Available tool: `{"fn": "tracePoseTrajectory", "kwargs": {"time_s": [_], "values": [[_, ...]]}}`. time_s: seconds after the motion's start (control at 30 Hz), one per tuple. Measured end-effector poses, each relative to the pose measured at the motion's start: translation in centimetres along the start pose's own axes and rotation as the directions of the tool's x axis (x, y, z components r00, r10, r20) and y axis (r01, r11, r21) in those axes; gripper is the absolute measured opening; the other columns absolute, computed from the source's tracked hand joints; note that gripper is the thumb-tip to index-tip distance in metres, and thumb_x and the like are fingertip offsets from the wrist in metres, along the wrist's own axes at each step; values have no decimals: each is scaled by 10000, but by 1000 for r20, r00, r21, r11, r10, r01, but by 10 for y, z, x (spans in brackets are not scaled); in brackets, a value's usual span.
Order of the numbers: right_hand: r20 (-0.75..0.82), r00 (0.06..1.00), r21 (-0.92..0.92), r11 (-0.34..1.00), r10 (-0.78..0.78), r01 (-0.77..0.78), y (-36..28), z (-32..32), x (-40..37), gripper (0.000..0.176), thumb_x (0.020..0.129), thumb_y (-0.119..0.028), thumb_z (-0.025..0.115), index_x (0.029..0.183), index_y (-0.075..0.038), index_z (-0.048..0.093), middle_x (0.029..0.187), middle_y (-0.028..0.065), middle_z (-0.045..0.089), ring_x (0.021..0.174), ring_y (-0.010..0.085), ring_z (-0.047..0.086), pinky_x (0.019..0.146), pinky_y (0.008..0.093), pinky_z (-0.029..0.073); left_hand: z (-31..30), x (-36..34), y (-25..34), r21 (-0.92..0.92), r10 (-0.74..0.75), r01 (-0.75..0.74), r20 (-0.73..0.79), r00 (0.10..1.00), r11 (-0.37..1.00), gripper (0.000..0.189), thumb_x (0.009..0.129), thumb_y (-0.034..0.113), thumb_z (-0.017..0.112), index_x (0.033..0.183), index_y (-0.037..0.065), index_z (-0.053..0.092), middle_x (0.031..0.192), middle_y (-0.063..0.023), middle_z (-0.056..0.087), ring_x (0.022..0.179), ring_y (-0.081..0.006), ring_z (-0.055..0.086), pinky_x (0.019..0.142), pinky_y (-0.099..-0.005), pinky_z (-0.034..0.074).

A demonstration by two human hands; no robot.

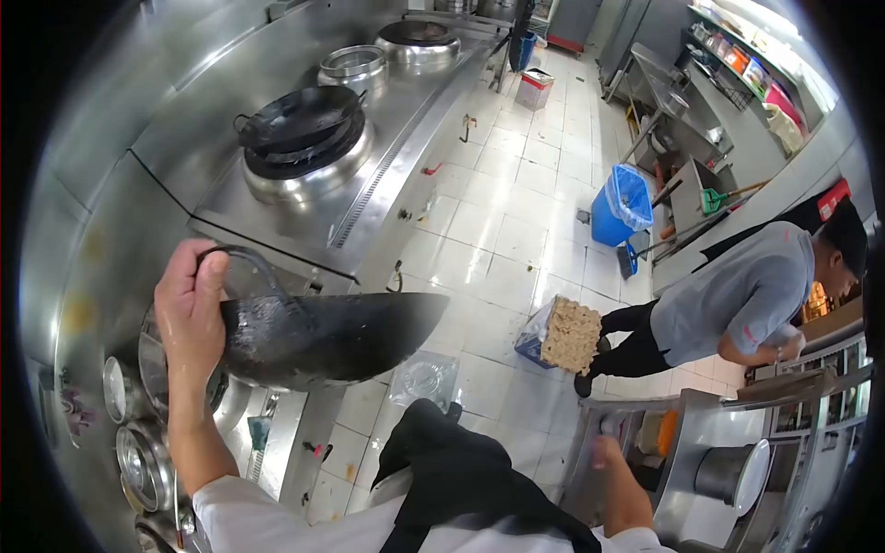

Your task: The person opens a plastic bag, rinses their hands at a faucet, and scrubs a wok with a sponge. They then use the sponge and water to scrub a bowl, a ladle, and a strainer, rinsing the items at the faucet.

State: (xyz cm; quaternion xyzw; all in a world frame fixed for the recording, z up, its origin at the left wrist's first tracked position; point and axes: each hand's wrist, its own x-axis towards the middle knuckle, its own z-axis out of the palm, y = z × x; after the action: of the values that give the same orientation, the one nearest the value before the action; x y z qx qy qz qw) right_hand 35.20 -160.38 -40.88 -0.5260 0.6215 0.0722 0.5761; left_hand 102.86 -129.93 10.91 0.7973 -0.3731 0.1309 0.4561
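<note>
A dark, glossy wok (323, 341) tilts in the left hand (189, 300), held by its loop handle (261, 265) near the stove (221, 198)

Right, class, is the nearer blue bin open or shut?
Open: the nearer blue bin has no lid, and its liner shows inside.

A worker's left hand (189, 300), at the left of the frame, is closed in a firm grip, fingers curled and thumb (215, 269) uppermost. The left wrist (190, 376) looks nearly straight, its skin glistening under the kitchen lights. Below it, the bare left forearm (203, 442) rises steeply from a short white left sleeve (241, 516) at the lower left. Across the frame, at lower right, the right hand (608, 450) is held well apart from the left and lower in the view, blurred, its finger positions and grip unclear. The bare right forearm (627, 498) slants up and to the left from the right sleeve (634, 539) at the bottom edge.
</note>
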Motion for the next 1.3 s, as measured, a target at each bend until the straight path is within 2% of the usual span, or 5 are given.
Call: {"fn": "tracePoseTrajectory", "kwargs": {"time_s": [0.1,0.33,0.73,0.97,1.3], "values": [[92,933,327,875,348,-358,19,0,-80,234,719,-258,608,791,-37,581,644,129,584,577,290,596,471,438,462,47,27,11,-14,14,-13,77,997,1000,239,905,245,554,887,7,559,649,-4,458,583,-63,399,545,-216,348],[571,736,-682,289,-363,672,68,30,-137,263,729,-311,602,750,-51,568,680,144,563,657,343,572,646,431,486,184,82,30,6,68,-71,191,979,997,240,896,258,557,889,18,556,652,-114,514,576,-190,475,575,-292,407],[384,594,135,594,707,-793,11,26,26,185,812,-251,544,812,-70,583,699,112,576,680,289,605,660,469,497,354,149,42,61,-17,1,265,964,998,335,909,356,528,888,22,548,618,-52,498,568,-135,479,564,-282,410],[335,849,-671,530,-408,519,-218,-65,259,244,741,-165,560,949,-77,652,805,124,629,629,276,625,532,402,514,366,175,47,70,-40,29,166,985,997,314,906,340,538,885,27,554,618,-64,533,568,-136,519,549,-283,415],[28,909,-37,908,-416,416,-614,-82,301,400,841,-182,532,1210,-32,497,891,116,588,666,233,611,494,324,499,415,243,14,72,-98,88,151,984,993,307,882,332,552,892,26,578,645,-164,555,583,-303,538,564,-339,418]]}}
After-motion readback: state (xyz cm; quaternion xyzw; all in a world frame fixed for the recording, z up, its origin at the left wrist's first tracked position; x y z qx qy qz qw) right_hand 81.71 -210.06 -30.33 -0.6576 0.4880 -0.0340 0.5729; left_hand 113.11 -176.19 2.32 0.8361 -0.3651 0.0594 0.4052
